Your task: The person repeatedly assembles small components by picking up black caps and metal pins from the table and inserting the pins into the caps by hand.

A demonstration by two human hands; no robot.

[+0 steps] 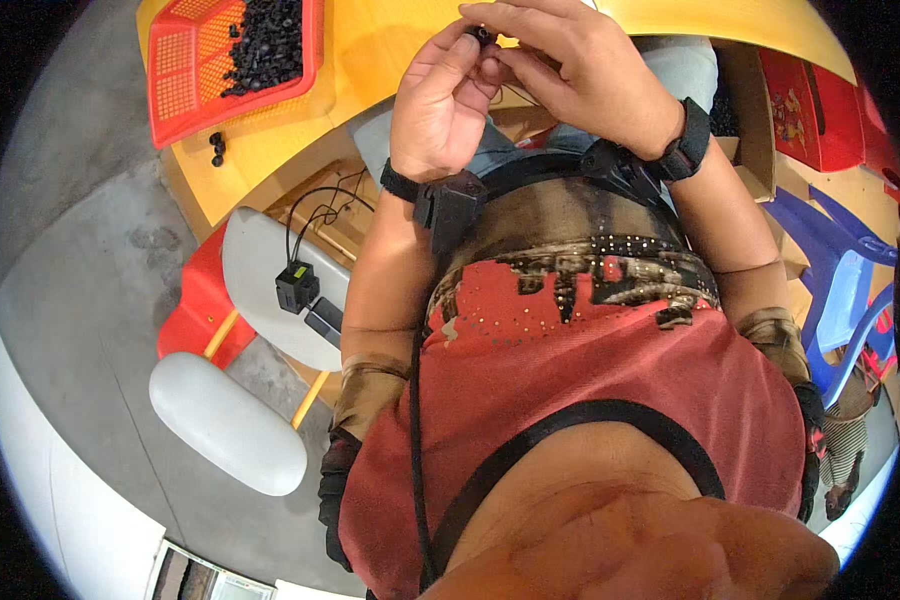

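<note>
A small round black part (480, 36) is pinched between the thumb and fingertips of my left hand (438, 112), at the top middle. My right hand (588, 82) comes in from the right, its fingers closed round the same part, with the thumb just below it. Both hands meet over my lap, next to the yellow table edge. Fingers partly cover the part, so its exact kind is hard to make out. A red-orange plastic basket (192, 122) on the table at the far left holds a heap of small black parts (268, 45).
Several loose black parts (217, 148) lie on the yellow table (345, 60) by the basket. A grey chair (228, 425) with a black cabled device (296, 288) stands to my left. On the right are a cardboard box (760, 130), a red box (810, 110) and a blue plastic chair (830, 265).
</note>
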